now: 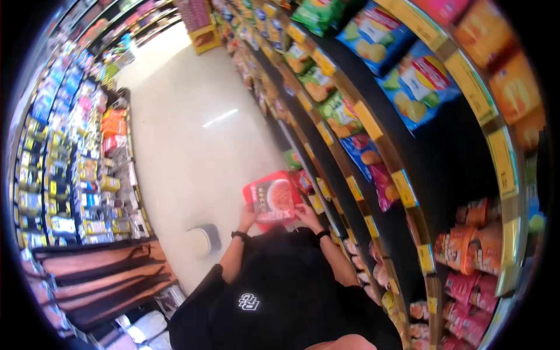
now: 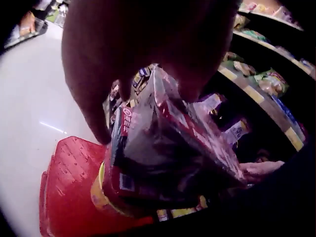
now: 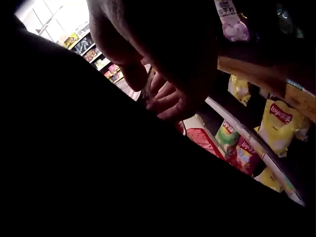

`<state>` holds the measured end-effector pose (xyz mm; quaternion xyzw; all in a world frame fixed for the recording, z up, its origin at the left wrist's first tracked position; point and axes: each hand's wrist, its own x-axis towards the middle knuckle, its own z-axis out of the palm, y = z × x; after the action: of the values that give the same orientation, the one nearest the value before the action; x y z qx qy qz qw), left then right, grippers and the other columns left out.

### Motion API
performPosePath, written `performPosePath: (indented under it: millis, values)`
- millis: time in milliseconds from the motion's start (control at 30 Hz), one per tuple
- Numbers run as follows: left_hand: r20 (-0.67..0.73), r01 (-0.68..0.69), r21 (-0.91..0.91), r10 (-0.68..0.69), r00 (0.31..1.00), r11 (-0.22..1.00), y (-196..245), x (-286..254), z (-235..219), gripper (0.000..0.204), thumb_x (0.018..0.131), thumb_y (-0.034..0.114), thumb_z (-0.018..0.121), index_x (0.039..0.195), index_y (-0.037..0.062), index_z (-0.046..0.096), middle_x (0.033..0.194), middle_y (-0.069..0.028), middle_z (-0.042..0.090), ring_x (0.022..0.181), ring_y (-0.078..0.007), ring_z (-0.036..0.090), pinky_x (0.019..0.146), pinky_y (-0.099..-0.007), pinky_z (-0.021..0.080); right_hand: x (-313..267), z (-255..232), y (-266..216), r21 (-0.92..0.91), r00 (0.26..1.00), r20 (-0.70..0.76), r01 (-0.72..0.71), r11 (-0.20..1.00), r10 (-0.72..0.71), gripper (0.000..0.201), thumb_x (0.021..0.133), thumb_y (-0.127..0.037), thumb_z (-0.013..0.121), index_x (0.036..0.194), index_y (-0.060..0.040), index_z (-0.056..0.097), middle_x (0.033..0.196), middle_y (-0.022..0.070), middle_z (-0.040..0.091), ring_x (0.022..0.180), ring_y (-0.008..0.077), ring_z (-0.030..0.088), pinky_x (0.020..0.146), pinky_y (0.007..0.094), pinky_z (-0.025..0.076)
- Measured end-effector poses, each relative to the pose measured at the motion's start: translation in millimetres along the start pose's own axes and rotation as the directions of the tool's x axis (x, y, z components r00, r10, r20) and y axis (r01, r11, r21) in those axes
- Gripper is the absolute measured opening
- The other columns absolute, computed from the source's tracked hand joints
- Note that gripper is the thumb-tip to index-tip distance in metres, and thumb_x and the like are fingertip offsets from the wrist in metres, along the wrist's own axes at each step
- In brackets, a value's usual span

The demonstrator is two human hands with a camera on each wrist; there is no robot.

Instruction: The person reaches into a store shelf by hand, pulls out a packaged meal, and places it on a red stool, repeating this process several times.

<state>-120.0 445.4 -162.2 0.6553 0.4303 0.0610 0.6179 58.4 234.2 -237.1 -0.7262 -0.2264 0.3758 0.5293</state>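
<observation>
Both hands hold a red food package with a picture of a bowl of food on its front, low in front of the body. My left hand grips its left edge, while my right hand pinches the right side. Close up in the left wrist view, glossy clear wrap covers the package, and the left hand reaches down over its near end. Curled fingers of the right hand show in the right wrist view; a dark sleeve hides much there. Beneath the package is a red plastic object, with a yellow-rimmed container partly hidden beside it.
A shelf with chip bags and stacked noodle cups runs along the right. Hanging goods line the left. Between them stretches a pale aisle floor, where a rounded pale object with a dark edge stands.
</observation>
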Motion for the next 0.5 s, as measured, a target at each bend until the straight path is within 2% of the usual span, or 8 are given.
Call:
performPosePath:
  millis: [33,100,133,167,300,400,433,500]
  values:
    - [-0.058,0.020,0.141,-0.012,0.998,0.990,14.7,-3.7,-1.8,0.079,0.079,0.043,0.074,0.129,-0.0086,0.042,0.129,-0.0279,0.047,0.117,-0.0341,0.050,0.095,-0.0430,0.044,-10.2,-4.9,5.7,-0.029,1.000,-0.018,-0.024,0.999,0.024,0.025,0.088,-0.015,0.065,0.110,-0.0022,0.060,0.093,0.0051,0.064,0.080,0.0134,0.060,0.072,0.0274,0.051]
    - [-0.332,-0.128,0.487,0.319,0.888,0.864,-31.6,19.3,8.8,0.070,0.078,0.034,0.075,0.127,-0.0060,0.046,0.126,-0.0301,0.049,0.127,-0.0382,0.040,0.105,-0.0439,0.034,-16.5,-14.6,2.8,-0.038,0.995,-0.062,0.074,0.997,-0.077,0.018,0.088,-0.017,0.065,0.100,-0.0032,0.065,0.084,0.0012,0.066,0.074,0.0121,0.060,0.067,0.0269,0.049]
    - [-0.333,-0.203,0.381,0.339,0.880,0.902,-32.4,20.2,9.0,0.079,0.076,0.039,0.076,0.131,-0.0059,0.040,0.138,-0.0345,0.032,0.135,-0.0466,0.022,0.110,-0.0485,0.024,-23.4,-15.1,6.9,-0.009,0.990,-0.143,-0.014,1.000,0.013,0.019,0.088,-0.019,0.065,0.094,-0.0013,0.067,0.081,0.0026,0.066,0.072,0.0119,0.059,0.066,0.0275,0.048]
    - [-0.363,-0.218,0.352,0.347,0.865,0.910,-14.1,17.7,13.6,0.081,0.075,0.037,0.076,0.133,-0.0056,0.038,0.141,-0.0329,0.026,0.135,-0.0453,0.022,0.110,-0.0490,0.024,-33.2,-22.3,1.4,-0.106,0.986,-0.164,0.001,0.994,-0.019,0.020,0.087,-0.020,0.065,0.094,-0.0009,0.067,0.080,0.0046,0.066,0.071,0.0125,0.059,0.065,0.0282,0.048]
    - [-0.300,-0.358,0.345,0.463,0.834,0.868,47.1,4.2,38.7,0.074,0.076,0.026,0.076,0.132,-0.0038,0.038,0.143,-0.0313,0.018,0.135,-0.0433,0.022,0.110,-0.0459,0.025,-73.4,-45.3,-13.4,-0.224,0.975,-0.220,-0.031,0.974,-0.020,0.022,0.088,-0.021,0.064,0.096,-0.0010,0.067,0.082,0.0088,0.066,0.069,0.0145,0.058,0.063,0.0301,0.046]
    - [-0.180,-0.488,0.567,0.678,0.713,0.664,49.5,6.4,69.7,0.073,0.075,0.027,0.077,0.129,-0.0034,0.039,0.142,-0.0303,0.020,0.135,-0.0426,0.020,0.110,-0.0473,0.023,-109.2,-55.7,-26.2,-0.153,0.971,-0.235,-0.089,0.984,0.051,0.021,0.089,-0.021,0.062,0.097,-0.0019,0.067,0.084,0.0090,0.066,0.068,0.0139,0.057,0.062,0.0305,0.045]
    - [-0.229,-0.541,0.463,0.684,0.693,0.703,62.0,-3.7,89.7,0.071,0.075,0.028,0.077,0.127,-0.0028,0.040,0.141,-0.0288,0.024,0.136,-0.0423,0.019,0.111,-0.0496,0.020,-119.5,-59.6,-22.2,-0.149,0.965,-0.253,-0.105,0.983,0.065,0.021,0.089,-0.020,0.062,0.098,-0.0019,0.067,0.084,0.0093,0.066,0.068,0.0135,0.057,0.062,0.0301,0.045]
    - [-0.090,-0.579,0.319,0.632,0.770,0.751,86.9,-22.5,123.2,0.069,0.075,0.028,0.077,0.126,-0.0018,0.041,0.140,-0.0282,0.025,0.135,-0.0418,0.020,0.111,-0.0497,0.018,-140.3,-67.9,-15.5,-0.143,0.953,-0.289,-0.137,0.980,0.091,0.020,0.089,-0.019,0.061,0.099,-0.0020,0.067,0.085,0.0100,0.065,0.069,0.0128,0.056,0.063,0.0295,0.046]
